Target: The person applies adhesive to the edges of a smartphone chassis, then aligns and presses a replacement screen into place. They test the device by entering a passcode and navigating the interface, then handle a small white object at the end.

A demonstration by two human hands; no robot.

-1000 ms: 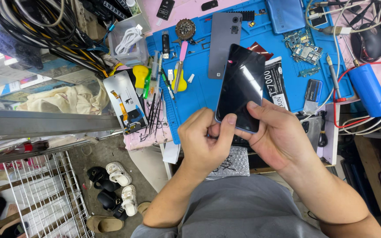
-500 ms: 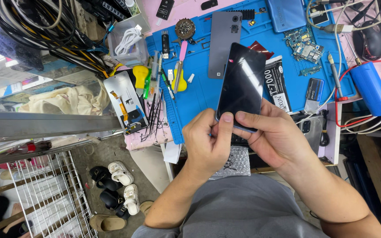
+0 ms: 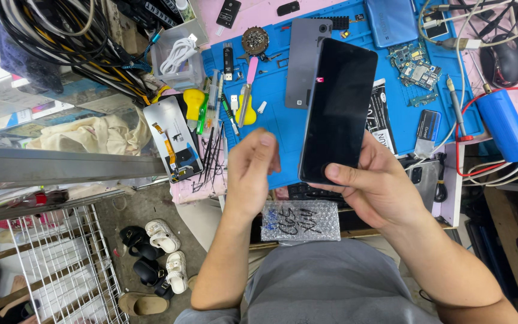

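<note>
The right hand grips a black smartphone by its near end: the thumb presses across the dark glass near the bottom edge, and the other fingers wrap behind the phone's right side. The phone stands tilted, screen toward the camera, above the blue work mat, with a small red glint on its upper left. The left hand sits just left of the phone, apart from it, its fingers loosely curled with the thumb raised; it holds nothing that can be seen.

Behind the phone on the mat lies a grey back cover. Left of that rest a pink-handled tool and a yellow pry tool. A detached screen panel with an orange flex cable lies at the mat's left edge. Far right are circuit boards and a blue cylinder with red wires. Near the person's lap lies a bubble-wrap pouch. Down on the floor, left, are shoes beside a wire rack.
</note>
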